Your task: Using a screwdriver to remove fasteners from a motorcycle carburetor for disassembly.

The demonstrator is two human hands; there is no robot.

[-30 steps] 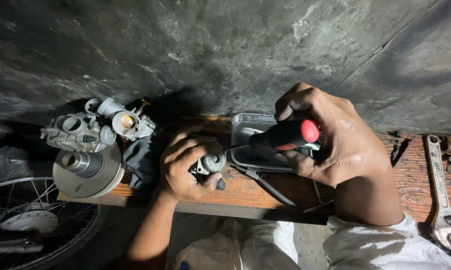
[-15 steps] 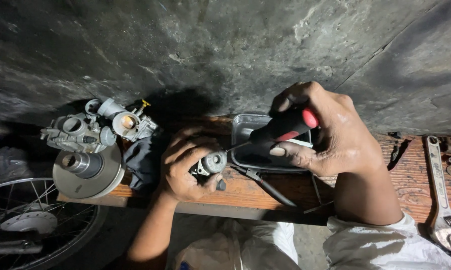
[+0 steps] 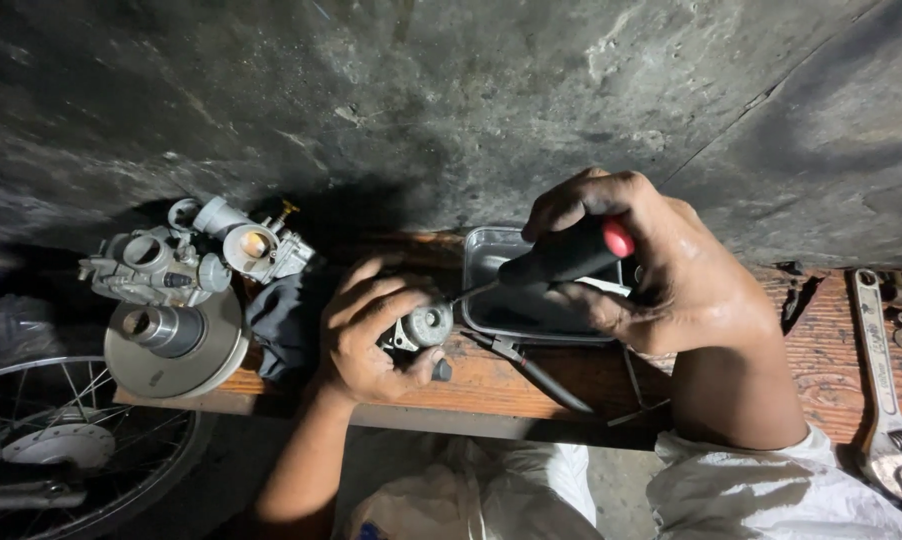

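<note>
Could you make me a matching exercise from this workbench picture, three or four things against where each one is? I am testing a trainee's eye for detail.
Things:
1. black-handled screwdriver with a red cap
2. small round grey metal part
3. long silver adjustable wrench
4. shallow rectangular metal tray

Places:
A. lying at the far right of the wooden bench
B. gripped in the left hand
C. on the bench under the right hand
D. gripped in the right hand

Pairs: 1-D, 2-B, 3-A, 4-C
</note>
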